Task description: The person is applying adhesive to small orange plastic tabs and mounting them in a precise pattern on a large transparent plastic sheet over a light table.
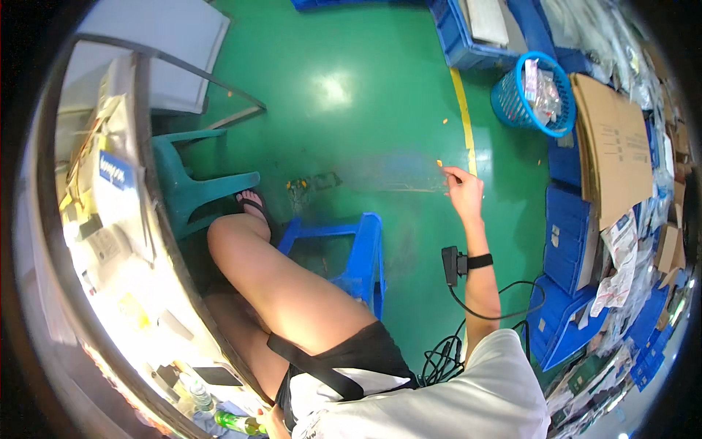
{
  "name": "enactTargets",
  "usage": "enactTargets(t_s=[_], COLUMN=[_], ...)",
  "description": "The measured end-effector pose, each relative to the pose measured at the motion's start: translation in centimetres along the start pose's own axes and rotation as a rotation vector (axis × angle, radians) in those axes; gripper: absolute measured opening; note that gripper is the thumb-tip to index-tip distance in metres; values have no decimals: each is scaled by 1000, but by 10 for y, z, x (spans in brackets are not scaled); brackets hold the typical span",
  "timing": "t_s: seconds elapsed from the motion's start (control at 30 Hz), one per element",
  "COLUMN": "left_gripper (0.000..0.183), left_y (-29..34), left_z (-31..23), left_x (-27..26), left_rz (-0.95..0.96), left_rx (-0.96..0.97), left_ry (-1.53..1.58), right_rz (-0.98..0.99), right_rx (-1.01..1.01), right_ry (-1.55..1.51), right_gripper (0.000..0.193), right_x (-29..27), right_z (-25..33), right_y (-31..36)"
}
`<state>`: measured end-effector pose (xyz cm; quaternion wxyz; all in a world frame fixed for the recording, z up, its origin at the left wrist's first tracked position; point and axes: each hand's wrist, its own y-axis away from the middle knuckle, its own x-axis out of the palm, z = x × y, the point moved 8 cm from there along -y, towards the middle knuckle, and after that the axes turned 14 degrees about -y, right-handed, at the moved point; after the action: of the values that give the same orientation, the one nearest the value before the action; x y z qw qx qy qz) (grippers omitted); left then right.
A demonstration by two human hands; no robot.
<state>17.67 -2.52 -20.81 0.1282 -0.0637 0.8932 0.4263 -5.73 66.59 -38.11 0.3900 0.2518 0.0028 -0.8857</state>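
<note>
My right arm reaches out over the green floor, a black strap and a small black device on its wrist. At its end my right hand (466,193) has its index finger and thumb apart, the other fingers bent. A small orange bit (439,163) shows just beyond the index fingertip; whether it touches the finger or lies apart I cannot tell. At the lower edge, partly cut off, my left hand (273,423) closes round the end of a green bottle (238,422) beside the worktable. Most of its fingers are hidden.
A blue plastic stool (360,256) stands by my bare leg, a green chair (191,183) beyond it. The cluttered worktable (191,293) runs along my left. To the right are a blue waste basket (504,99), blue crates (567,227), flattened cardboard (613,139) and coiled black cable (442,360).
</note>
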Motion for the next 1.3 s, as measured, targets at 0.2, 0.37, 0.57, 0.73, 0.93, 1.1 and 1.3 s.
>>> enactTargets(t_s=[0.2, 0.37, 0.57, 0.73, 0.93, 1.1, 1.3], left_gripper=[50, 61, 68, 59, 45, 49, 41], left_y=[-24, 69, 129, 139, 167, 153, 172], left_z=[22, 61, 101, 122, 99, 89, 61], left_x=[-10, 21, 86, 110, 112, 109, 75], left_rz=[216, 444, 992, 1129, 1315, 1389, 1407], left_rx=[-37, -480, -367, -310, -35, 437, 545], left_ry=[-113, 84, -338, -564, -636, -805, -1068], right_rz=[32, 127, 180, 150, 394, 656, 1135], right_rx=[-74, -205, -341, -473, -462, -430, -450], right_ry=[-72, -35, -70, -228, -395, -415, -279], right_gripper=[17, 14, 17, 15, 13, 11, 8], right_x=[-64, -98, -255, -315, -293, -210, 20], right_z=[129, 231, 286, 350, 425, 489, 551], right_y=[1, 21, 28, 65, 104, 128, 174])
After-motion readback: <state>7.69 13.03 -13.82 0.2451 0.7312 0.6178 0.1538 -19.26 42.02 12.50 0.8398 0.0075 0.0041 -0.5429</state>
